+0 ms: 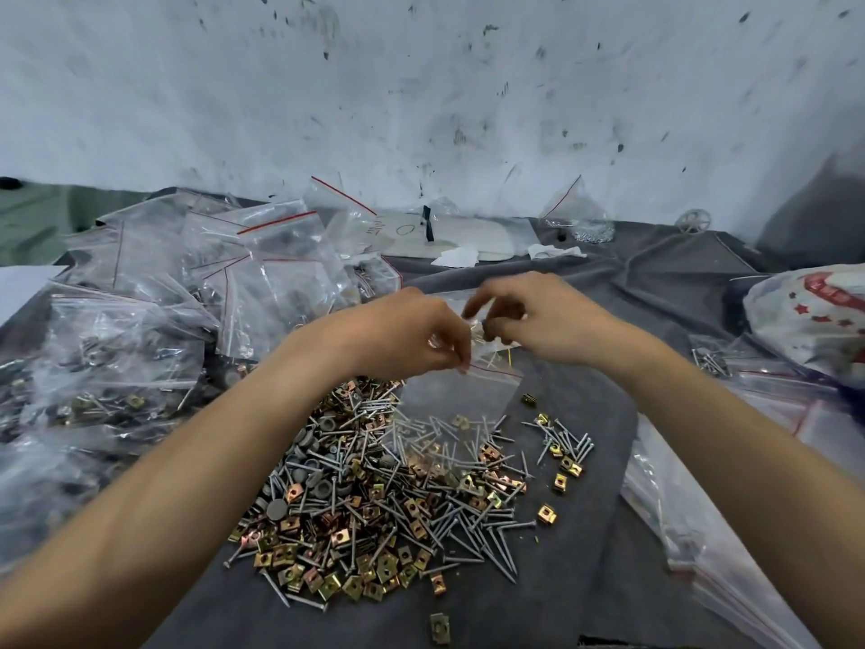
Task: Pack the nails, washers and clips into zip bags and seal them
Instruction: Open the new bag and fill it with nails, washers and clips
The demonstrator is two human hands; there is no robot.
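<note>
A heap of grey nails (468, 531), brass-coloured square clips (374, 573) and grey round washers (309, 466) lies on the dark cloth in front of me. Above its far edge hangs a clear zip bag (456, 395) with a red seal line. My left hand (412, 337) pinches the bag's top edge at the left. My right hand (538, 316) has its fingers curled at the bag's mouth and pinches small metal pieces there. What lies inside the bag is hard to tell through the plastic.
Packed zip bags (154, 320) pile up at the left. Flat zip bags (702, 517) lie at the right, below a printed plastic sack (814, 320). White paper and a bag of small metal parts (580, 222) sit by the stained wall.
</note>
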